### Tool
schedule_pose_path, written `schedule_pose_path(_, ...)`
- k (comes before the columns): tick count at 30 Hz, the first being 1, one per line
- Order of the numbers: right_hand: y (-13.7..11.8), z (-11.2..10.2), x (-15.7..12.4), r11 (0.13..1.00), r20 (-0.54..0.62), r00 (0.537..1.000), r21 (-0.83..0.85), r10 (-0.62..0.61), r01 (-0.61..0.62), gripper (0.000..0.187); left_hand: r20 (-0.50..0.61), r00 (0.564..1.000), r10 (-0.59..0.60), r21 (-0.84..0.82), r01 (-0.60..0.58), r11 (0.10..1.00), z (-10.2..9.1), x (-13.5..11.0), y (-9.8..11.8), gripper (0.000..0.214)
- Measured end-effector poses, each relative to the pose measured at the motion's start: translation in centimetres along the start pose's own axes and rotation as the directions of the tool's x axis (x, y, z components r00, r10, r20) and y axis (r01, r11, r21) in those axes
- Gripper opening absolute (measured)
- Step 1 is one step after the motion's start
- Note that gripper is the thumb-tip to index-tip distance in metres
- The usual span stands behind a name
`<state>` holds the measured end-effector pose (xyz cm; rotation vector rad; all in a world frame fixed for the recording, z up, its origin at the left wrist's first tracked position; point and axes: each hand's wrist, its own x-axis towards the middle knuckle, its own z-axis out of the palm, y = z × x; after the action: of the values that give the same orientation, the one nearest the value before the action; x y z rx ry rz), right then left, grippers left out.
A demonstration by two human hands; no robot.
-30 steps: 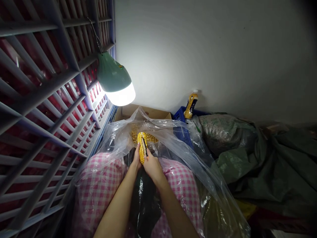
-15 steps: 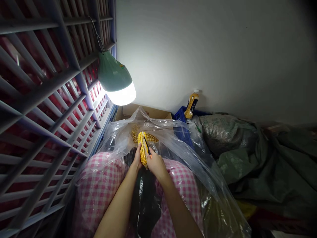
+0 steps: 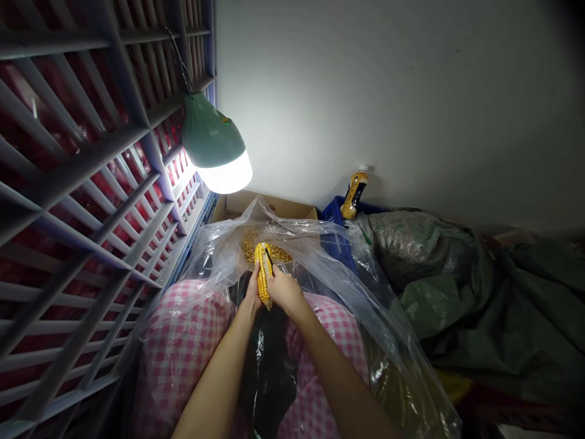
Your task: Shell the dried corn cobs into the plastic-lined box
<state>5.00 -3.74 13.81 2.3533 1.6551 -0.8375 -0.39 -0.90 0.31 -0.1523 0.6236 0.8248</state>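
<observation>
The left hand [image 3: 253,292] is clasping a corn cob [image 3: 263,281] along its left side, though the fingers behind it are hidden. The right hand [image 3: 287,292] is closing around a slim dark tool [image 3: 269,258], its tip lying along the pale bare strip on the cob; whether that hand is also touching the kernels, I cannot tell. The cob is standing tilted between the hands, just in front of loose corn kernels [image 3: 280,253] and above the clear plastic sheet [image 3: 340,268].

The step seems to be working the tool along the rows. Doing it well probably means steadying the cob firmly, pushing in short, shallow strokes beside the bare strip, and holding the left fingers clear of the tip.
</observation>
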Motion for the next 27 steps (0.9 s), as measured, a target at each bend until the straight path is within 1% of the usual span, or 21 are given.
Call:
schedule_pose_path(5, 0.2, -0.9, 0.3, 1.000, 0.007, 1.000, -0.014, -0.005, 0.005, 0.043, 0.001, 1.000, -0.013, -0.001, 0.013, 1.000, 0.1, -0.1, -0.2, 0.037)
schedule_pose_path(11, -0.3, -0.1, 0.3, 0.998, -0.031, 0.999, -0.057, -0.037, 0.035, 0.044, -0.030, 0.999, 0.025, -0.020, -0.025, 0.999, 0.3, -0.1, -0.5, 0.033)
schedule_pose_path(14, -0.5, 0.3, 1.0, 1.000, -0.008, 1.000, 0.009, -0.027, 0.027, 0.042, -0.032, 0.999, 0.033, -0.016, -0.034, 0.999, 0.4, 0.0, -0.4, 0.033)
schedule_pose_path(18, -0.4, 0.5, 2.2, 0.987, 0.074, 0.997, 0.159, -0.034, 0.022, 0.041, -0.033, 0.999, 0.020, 0.010, -0.020, 1.000, 0.3, 0.1, -0.1, 0.037)
schedule_pose_path(20, -0.3, 0.3, 2.4, 0.980, 0.098, 0.994, 0.196, -0.038, 0.018, 0.040, -0.036, 0.999, 0.025, 0.012, -0.024, 1.000, 0.3, 0.2, -0.1, 0.037)
schedule_pose_path(22, -0.3, 0.1, 2.4, 0.983, 0.079, 0.996, 0.186, -0.027, 0.012, 0.038, -0.037, 0.997, 0.061, -0.005, -0.061, 0.998, 0.3, 0.2, -0.2, 0.032)
schedule_pose_path(24, -0.4, 0.0, 2.2, 0.988, 0.036, 0.999, 0.157, -0.004, -0.002, 0.036, -0.038, 0.995, 0.095, -0.026, -0.096, 0.995, 0.4, 0.3, -0.3, 0.029)
schedule_pose_path(27, -1.1, 0.1, 2.2, 0.985, 0.013, 0.999, 0.171, 0.031, -0.032, 0.034, -0.044, 0.995, 0.088, -0.038, -0.090, 0.995, 0.6, 0.6, 0.0, 0.030)
